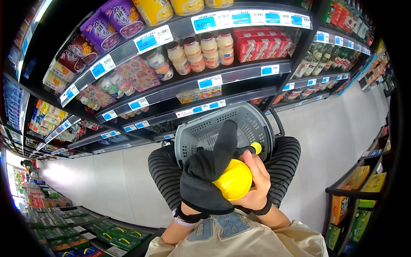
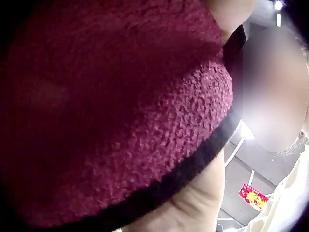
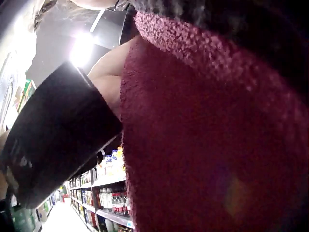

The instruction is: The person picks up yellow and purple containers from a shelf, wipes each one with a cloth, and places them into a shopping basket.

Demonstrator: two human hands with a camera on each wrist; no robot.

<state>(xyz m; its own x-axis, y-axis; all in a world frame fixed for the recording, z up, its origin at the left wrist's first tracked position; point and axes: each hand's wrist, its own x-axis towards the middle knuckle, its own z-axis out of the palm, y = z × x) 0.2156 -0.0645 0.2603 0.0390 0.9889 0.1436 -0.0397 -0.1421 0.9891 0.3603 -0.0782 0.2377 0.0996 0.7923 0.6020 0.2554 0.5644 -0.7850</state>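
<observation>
Broadly, black shelves stocked with bowls, bottles and boxes curve past the pale floor. Nearer, a grey basket sits in front of the person, between striped knees. Over the basket's near side, and partly covering it, lies a dark fuzzy item, one thick, rounded arm of it pointing up towards the shelves. It lies over the left hand, hiding nearly all of it; only skin by the wrist shows at the item's lower edge, so how those fingers are set cannot be told. A yellow piece, rounded and smooth, sits against the item's right side, between it and the right hand. That hand's fingers curve round the yellow piece, touching its right side. Smallest, a yellow knob shows just beyond the right fingertips, in front of the basket's inside.
</observation>
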